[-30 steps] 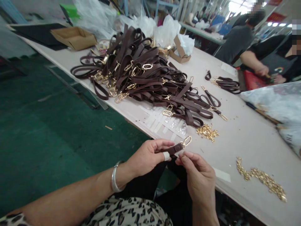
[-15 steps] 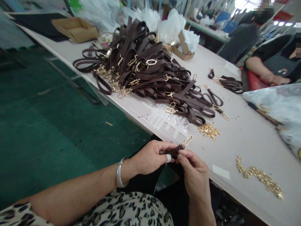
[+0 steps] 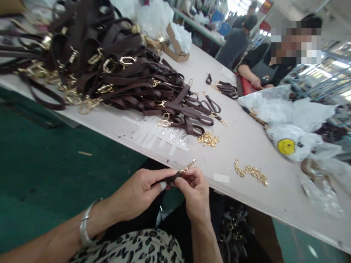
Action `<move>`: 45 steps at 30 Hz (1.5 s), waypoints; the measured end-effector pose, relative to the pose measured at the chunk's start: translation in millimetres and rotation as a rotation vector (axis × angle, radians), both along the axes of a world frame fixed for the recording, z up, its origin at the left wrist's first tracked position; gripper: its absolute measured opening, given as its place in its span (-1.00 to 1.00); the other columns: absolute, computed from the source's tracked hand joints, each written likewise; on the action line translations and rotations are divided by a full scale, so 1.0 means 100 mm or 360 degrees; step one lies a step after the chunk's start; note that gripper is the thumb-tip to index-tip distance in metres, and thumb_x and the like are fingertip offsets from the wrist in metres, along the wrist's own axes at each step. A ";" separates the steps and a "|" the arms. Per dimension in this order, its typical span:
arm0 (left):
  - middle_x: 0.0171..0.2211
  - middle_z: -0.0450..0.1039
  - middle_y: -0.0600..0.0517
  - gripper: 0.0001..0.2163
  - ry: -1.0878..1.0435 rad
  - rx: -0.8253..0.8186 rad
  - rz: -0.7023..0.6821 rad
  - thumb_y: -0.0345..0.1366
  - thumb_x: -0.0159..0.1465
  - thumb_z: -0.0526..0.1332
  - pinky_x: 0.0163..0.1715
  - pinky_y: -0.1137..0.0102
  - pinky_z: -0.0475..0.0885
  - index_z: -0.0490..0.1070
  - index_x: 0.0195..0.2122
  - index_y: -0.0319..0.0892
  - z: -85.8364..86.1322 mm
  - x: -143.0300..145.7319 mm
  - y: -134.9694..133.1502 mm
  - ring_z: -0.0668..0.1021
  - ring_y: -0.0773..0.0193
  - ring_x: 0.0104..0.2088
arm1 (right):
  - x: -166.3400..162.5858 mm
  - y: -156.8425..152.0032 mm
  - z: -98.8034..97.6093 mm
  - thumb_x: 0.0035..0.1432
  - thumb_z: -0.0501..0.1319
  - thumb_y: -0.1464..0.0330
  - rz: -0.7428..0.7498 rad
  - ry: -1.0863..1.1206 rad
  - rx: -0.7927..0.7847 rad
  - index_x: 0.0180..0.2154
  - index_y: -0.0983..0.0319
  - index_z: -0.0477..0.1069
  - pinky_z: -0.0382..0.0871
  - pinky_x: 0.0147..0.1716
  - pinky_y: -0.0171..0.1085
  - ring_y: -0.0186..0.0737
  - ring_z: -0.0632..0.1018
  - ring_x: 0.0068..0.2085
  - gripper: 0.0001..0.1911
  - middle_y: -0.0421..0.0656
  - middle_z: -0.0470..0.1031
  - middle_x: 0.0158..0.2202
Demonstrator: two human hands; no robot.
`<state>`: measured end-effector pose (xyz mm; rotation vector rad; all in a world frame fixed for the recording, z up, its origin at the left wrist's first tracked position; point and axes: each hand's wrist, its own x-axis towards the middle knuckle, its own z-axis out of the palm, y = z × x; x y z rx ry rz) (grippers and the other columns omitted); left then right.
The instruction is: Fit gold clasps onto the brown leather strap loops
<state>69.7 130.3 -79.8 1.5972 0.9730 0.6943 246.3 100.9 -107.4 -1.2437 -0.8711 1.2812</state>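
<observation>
Just off the table's front edge, a dark brown leather strap (image 3: pixel 168 179) with a gold clasp (image 3: pixel 189 165) is held between both hands. My left hand (image 3: pixel 141 190) is closed on the strap, a white wrap around one digit. My right hand (image 3: pixel 196 190) pinches it near the clasp end; whatever small part may lie under those fingertips is hidden. On the table beyond lies a large heap of similar brown straps (image 3: pixel 120 80) with gold clasps. Two piles of small gold metal pieces, one nearer the heap (image 3: pixel 208 139) and one farther right (image 3: pixel 251 171), lie within the right hand's side.
The pale table (image 3: pixel 170 144) runs diagonally across. A small group of straps (image 3: pixel 226 89) lies near a seated co-worker (image 3: pixel 253 75). White plastic bags (image 3: pixel 285 128) stand at the right, an open cardboard box (image 3: pixel 175 51) at the back. More straps (image 3: pixel 234 233) hang or lie below the table.
The view has swung right and the scene shifts left. Both hands still hold the strap; its clasp has turned from showing its open loop to nearly edge-on.
</observation>
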 end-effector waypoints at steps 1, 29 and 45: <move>-0.03 0.63 0.07 -0.61 0.0057 0.0027 0.0015 -0.42 0.29 0.18 0.09 0.33 0.47 0.53 0.11 -0.01 -0.01 0.01 0.00 0.63 0.16 -0.04 | 0.00 0.00 0.01 -0.02 0.44 0.30 -0.0021 0.0003 0.0011 -0.35 0.20 0.37 0.44 -0.31 -0.31 -0.32 0.52 -0.38 -0.71 -0.27 0.52 -0.41; -0.24 0.56 0.00 -0.69 -0.0437 -0.1072 0.0300 -0.26 0.10 0.42 -0.39 0.47 0.38 0.58 -0.13 -0.20 -0.10 0.15 0.03 0.45 0.36 -0.40 | 1.85 0.58 -0.20 0.27 0.03 0.40 -0.0016 -0.2438 0.0307 -0.14 0.24 0.60 0.37 -0.03 -0.09 -0.05 0.53 -0.14 -0.65 0.01 0.61 -0.19; -0.33 0.57 0.00 -0.79 -0.0550 -0.1042 0.0395 -0.29 0.11 0.42 -0.36 0.46 0.42 0.58 -0.23 -0.23 -0.14 0.12 0.00 0.51 0.34 -0.38 | 1.78 0.08 -0.03 0.33 0.12 0.24 -0.0164 -0.2417 0.0465 -0.09 0.20 0.53 0.44 -0.13 -0.17 -0.15 0.60 -0.22 -0.72 -0.08 0.63 -0.17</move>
